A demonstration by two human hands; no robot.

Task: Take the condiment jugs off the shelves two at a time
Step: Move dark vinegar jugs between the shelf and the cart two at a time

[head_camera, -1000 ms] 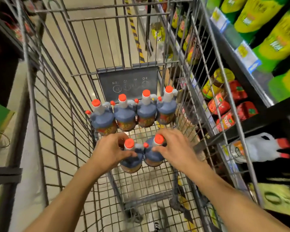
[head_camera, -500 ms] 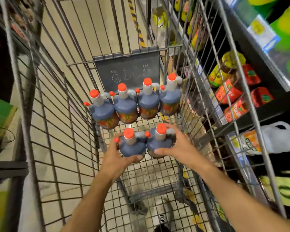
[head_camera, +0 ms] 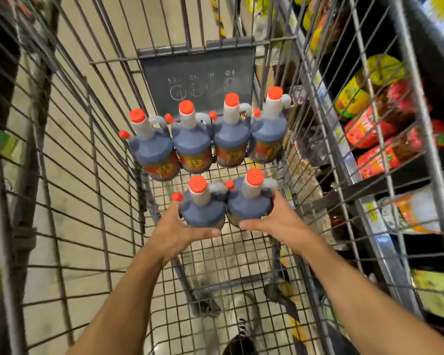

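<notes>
**Now in the cart: two more jugs set behind a row of four**

Here, a person's bare forearms reach forward into a wire shopping cart [head_camera: 92,190]. The left hand [head_camera: 174,231] wraps around the near side of the left jug [head_camera: 203,208], thumb stretched along its base and fingers on its left side. The right hand [head_camera: 277,221] grasps the right jug [head_camera: 249,201] the same way, thumb along the near side, fingers around the right. Both jugs stand upright and touching each other on the cart's mesh floor, each dark-bodied with a pale neck and an orange cap. Just beyond them, a row of four matching jugs [head_camera: 208,142] stands side by side against the cart's far end, below a dark panel [head_camera: 198,73] with faint markings. To the right, past the cart's wire side, store shelves [head_camera: 395,180] hold red and yellow packaged goods. A shoe [head_camera: 241,339] shows through the mesh at the near edge.
</notes>
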